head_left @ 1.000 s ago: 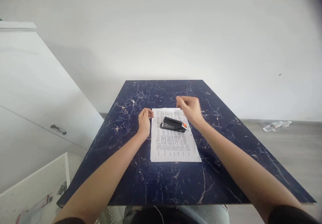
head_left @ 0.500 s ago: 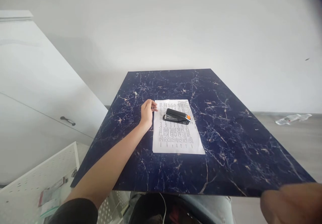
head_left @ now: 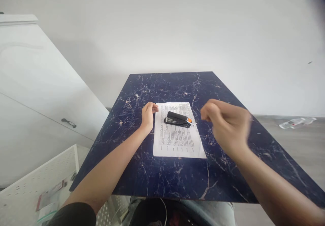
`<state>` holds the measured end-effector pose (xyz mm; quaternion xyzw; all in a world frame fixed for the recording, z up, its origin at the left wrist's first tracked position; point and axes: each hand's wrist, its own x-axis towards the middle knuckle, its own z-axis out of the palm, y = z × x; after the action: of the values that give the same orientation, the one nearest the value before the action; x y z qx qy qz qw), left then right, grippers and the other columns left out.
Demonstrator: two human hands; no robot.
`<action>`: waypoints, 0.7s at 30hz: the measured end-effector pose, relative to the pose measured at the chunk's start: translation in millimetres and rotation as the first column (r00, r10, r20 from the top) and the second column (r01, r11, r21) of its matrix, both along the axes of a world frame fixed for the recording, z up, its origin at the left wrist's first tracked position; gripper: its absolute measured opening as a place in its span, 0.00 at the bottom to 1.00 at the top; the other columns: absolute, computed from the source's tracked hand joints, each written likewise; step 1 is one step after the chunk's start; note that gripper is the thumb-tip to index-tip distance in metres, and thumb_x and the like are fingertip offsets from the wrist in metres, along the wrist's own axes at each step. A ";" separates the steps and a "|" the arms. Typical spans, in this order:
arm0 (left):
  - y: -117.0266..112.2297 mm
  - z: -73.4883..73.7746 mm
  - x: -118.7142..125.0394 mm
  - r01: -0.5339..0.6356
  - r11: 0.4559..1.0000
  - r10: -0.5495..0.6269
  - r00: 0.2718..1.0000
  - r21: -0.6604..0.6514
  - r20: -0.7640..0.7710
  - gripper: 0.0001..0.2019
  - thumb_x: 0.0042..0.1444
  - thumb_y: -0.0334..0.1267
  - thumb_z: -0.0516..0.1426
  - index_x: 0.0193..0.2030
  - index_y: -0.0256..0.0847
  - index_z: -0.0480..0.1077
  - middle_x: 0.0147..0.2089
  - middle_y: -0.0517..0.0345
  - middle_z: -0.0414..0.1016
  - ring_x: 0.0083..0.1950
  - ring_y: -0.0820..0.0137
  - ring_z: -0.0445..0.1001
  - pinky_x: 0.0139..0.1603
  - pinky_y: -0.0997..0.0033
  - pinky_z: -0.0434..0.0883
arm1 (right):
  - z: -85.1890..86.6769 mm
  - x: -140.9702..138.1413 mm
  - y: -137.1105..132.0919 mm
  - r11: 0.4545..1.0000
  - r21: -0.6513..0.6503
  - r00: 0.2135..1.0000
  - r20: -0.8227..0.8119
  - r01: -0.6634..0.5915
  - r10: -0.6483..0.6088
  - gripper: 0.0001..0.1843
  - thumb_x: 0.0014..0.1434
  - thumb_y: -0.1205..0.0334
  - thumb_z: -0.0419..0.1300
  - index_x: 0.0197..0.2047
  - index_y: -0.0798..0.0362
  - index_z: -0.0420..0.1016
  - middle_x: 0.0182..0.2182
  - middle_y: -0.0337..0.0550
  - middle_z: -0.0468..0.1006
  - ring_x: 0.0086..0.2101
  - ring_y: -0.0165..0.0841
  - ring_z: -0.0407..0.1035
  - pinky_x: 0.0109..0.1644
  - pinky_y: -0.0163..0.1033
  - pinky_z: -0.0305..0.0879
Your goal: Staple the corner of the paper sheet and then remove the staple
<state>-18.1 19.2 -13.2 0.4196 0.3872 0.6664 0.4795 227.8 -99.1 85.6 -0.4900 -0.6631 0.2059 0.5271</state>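
A black stapler with an orange patch at its right end lies slantwise on a printed sheet of paper. Whether more sheets lie beneath it I cannot tell. At the paper's upper left edge is my left hand, its fingers curled and closed on that edge. My right hand hovers over the table to the right of the paper, apart from paper and stapler. Motion blurs it, but its fingers are curled in; anything inside them is hidden.
The dark blue marble-patterned table stands near a pale wall. On the left are a white cabinet with a black handle and a white perforated bin with packets in it. Clear plastic packaging lies on the floor at right.
My right hand has swung up from the lower right corner to above the table, beside the paper. My left hand stays at the paper's edge, its fingers drawn closer together. The stapler has not moved.
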 end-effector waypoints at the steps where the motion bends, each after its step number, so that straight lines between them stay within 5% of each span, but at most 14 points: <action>1: -0.8 0.7 0.3 -0.003 1.000 0.003 1.000 0.005 -0.002 0.16 0.69 0.33 0.54 0.29 0.37 0.75 0.32 0.53 0.75 0.32 0.70 0.75 0.39 0.69 0.73 | -7.0 0.1 9.4 0.998 0.010 0.998 0.004 0.068 -0.068 0.25 0.72 0.46 0.53 0.25 0.48 0.68 0.21 0.37 0.65 0.23 0.32 0.61 0.28 0.40 0.54; 3: -2.5 1.9 1.7 0.011 1.000 -0.011 1.000 0.008 0.029 0.15 0.69 0.34 0.56 0.29 0.38 0.75 0.33 0.52 0.76 0.35 0.69 0.76 0.43 0.68 0.74 | -27.5 1.8 29.6 0.975 0.001 0.975 0.039 0.221 -0.221 0.26 0.73 0.47 0.50 0.24 0.49 0.63 0.21 0.37 0.64 0.24 0.31 0.58 0.29 0.40 0.52; 8: -7.2 5.8 10.1 0.180 0.984 -0.176 0.960 0.000 0.218 0.12 0.68 0.40 0.59 0.35 0.39 0.77 0.43 0.47 0.80 0.47 0.62 0.80 0.51 0.60 0.75 | -77.0 8.8 63.4 0.948 -0.180 0.952 0.206 0.264 -0.226 0.23 0.71 0.51 0.46 0.24 0.48 0.53 0.21 0.36 0.62 0.24 0.32 0.58 0.30 0.39 0.51; 12: -8.0 6.8 13.8 0.309 0.943 -0.267 0.925 -0.125 0.270 0.17 0.70 0.50 0.57 0.39 0.39 0.78 0.48 0.44 0.80 0.53 0.59 0.79 0.53 0.60 0.74 | -86.4 4.3 69.7 0.946 -0.215 0.942 0.283 0.243 -0.178 0.22 0.71 0.50 0.44 0.25 0.47 0.56 0.22 0.39 0.66 0.26 0.35 0.61 0.32 0.40 0.53; 21: -4.0 1.3 9.2 0.328 0.935 -0.284 0.922 -0.138 0.264 0.19 0.69 0.53 0.56 0.40 0.38 0.77 0.51 0.41 0.80 0.56 0.59 0.78 0.52 0.63 0.74 | -105.0 -2.6 74.4 0.972 -0.102 0.817 0.565 0.209 -0.116 0.19 0.74 0.55 0.38 0.30 0.47 0.56 0.32 0.46 0.72 0.37 0.42 0.66 0.46 0.46 0.62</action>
<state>-8.9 15.2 -11.9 0.3467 0.3142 0.5911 0.6570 225.2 -24.7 -19.4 -0.6242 -0.7242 0.0612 0.2866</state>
